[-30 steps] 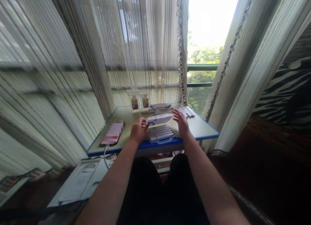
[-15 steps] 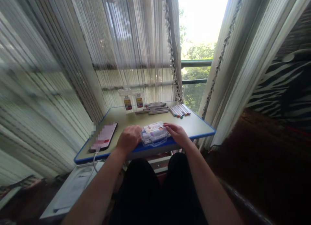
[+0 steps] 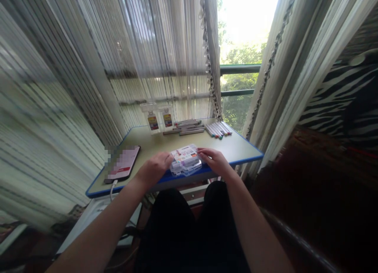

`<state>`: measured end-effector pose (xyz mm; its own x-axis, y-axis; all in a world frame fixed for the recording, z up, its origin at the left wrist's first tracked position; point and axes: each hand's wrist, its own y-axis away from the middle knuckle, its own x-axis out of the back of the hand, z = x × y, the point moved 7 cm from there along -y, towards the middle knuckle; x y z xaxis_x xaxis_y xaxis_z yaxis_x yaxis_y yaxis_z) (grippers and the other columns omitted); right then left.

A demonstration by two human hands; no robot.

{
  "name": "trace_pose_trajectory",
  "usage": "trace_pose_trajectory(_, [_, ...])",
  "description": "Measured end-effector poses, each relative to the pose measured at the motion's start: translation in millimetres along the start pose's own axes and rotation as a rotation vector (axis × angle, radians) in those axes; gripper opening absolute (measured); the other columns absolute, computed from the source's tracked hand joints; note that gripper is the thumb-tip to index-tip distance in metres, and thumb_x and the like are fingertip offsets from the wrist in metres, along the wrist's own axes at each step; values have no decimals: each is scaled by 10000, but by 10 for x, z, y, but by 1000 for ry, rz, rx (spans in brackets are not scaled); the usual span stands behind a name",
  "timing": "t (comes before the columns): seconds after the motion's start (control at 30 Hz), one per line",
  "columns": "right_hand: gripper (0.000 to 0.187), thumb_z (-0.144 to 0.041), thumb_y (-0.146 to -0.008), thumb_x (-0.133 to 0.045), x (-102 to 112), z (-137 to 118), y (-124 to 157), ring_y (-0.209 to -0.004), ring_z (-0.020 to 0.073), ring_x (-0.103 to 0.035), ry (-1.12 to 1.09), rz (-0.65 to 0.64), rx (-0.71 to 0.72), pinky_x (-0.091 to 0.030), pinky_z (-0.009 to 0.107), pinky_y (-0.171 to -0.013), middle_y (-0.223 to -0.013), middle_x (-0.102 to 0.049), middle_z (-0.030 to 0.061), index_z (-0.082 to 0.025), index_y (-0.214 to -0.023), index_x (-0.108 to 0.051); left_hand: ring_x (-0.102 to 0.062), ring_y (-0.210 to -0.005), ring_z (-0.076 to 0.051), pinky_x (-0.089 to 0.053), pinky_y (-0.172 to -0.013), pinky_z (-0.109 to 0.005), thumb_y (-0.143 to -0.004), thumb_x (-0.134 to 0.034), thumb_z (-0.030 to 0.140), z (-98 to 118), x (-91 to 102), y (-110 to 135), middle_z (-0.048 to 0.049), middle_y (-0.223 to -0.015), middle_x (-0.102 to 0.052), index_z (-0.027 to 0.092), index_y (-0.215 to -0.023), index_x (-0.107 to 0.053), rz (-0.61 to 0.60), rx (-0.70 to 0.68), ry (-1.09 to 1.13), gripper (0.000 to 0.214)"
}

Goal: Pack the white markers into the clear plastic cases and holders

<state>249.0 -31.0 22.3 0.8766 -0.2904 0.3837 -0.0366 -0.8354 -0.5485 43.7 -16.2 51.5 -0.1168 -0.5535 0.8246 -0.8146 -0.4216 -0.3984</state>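
A clear plastic case (image 3: 185, 159) with a printed label and a handle lies at the front edge of the small table (image 3: 153, 147). My left hand (image 3: 158, 165) grips its left side, fingers bent against the case. On the opposite side, my right hand (image 3: 214, 159) holds the right edge between thumb and fingers. Pale contents show through the case wall, but I cannot make them out. Beyond it lie a pile of marker pens (image 3: 189, 127) and a row of markers with coloured ends (image 3: 218, 130).
Two clear containers with labels (image 3: 158, 120) stand at the back left. A phone (image 3: 125, 165) with a white cable (image 3: 112, 188) rests at the table's left. Sheer curtains (image 3: 159, 48) hang behind the table, and a white box surface (image 3: 85, 222) is below left.
The case's label now faces me more fully. Both hands stay at its sides, the left one slightly flatter. The whole view has shifted a little.
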Motion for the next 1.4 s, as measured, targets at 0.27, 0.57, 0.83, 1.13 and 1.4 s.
trace_pose_trajectory(0.27, [236,-310,-866,-532,-35,-32,14,-1056,214,-652,15,-15,-2,-484,365,-963,-1140,-699,47,-232,-955,-737,-641,-980,-186,-533,-874,-324,-934,-357,276,-206,-43,170,-97,-1087,-668,163,-1047,-632,147,50,352,318])
trace_pose_trajectory(0.57, [236,-314,-863,-531,-63,-19,38,-1054,200,-654,85,11,25,-486,349,-965,-1149,-696,42,-242,-957,-735,-567,-1188,-214,-444,-1047,-381,-868,-429,242,-178,-46,385,-104,-1253,-623,169,-1206,-591,159,173,435,382])
trace_pose_trajectory(0.83, [268,-249,-825,-523,-55,-31,103,-1092,207,-637,47,-12,14,-471,364,-996,-1193,-674,48,-237,-997,-729,-406,-1329,-323,-385,-1082,-488,-682,-692,303,189,-85,256,-174,-1417,-459,140,-1344,-468,80,122,372,718])
trace_pose_trajectory(1.13, [540,-71,-628,-559,-69,-75,222,-1216,229,-549,-87,-134,60,-386,404,-1079,-1306,-598,57,-239,-1127,-680,-545,-1178,-290,-456,-968,-470,-790,-618,293,170,-32,353,-139,-1259,-601,187,-1243,-562,263,152,388,469])
trace_pose_trajectory(1.4, [509,-392,-652,-751,2,49,-197,-997,197,-639,-528,-105,-121,-490,364,-918,-1088,-699,52,-231,-1124,-652,-657,-808,-214,-510,-762,-328,-788,-617,448,-132,8,35,-61,-911,-711,197,-982,-665,268,463,865,321])
